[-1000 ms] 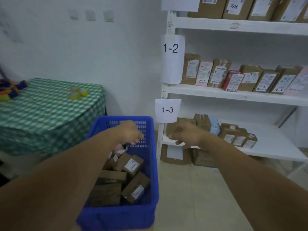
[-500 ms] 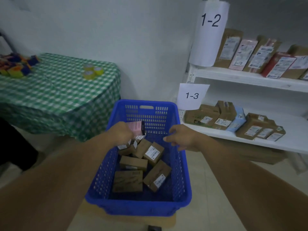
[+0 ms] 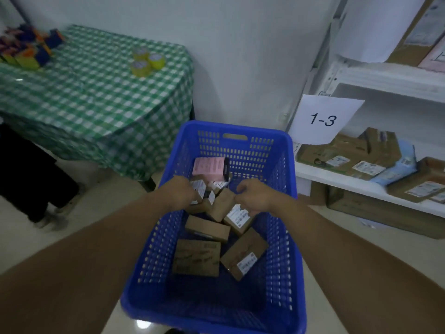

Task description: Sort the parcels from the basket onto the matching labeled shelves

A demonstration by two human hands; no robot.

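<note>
Change since 0.5 s earlier: both hands are brought further into the basket [image 3: 240,150]. The right hand [image 3: 256,195], formerly at the right rim, is now held over the parcels. The pink parcel [image 3: 209,166] is now uncovered.

Counted:
- 1 table [image 3: 96,97] under green checked cloth, far left.
- 1 white shelf [image 3: 337,180], right, marked by 1 label "1-3" [image 3: 323,119] and loaded with several shelved parcels [image 3: 337,155], brown, plus 1 blue parcel [image 3: 397,165].
- 1 blue basket, centre, holding 1 pink parcel at its far end and at least 6 brown parcels [image 3: 196,257]. The cluster under the hands cannot be separated further.
- 3 yellow tape rolls [image 3: 148,60] on the table.

Left hand [image 3: 183,191]: fingers are curled down against a labelled parcel [image 3: 199,188]; a grip cannot be told.

Right hand: fingers are curled, just right of an upright brown parcel [image 3: 221,203]; contact cannot be told.
</note>
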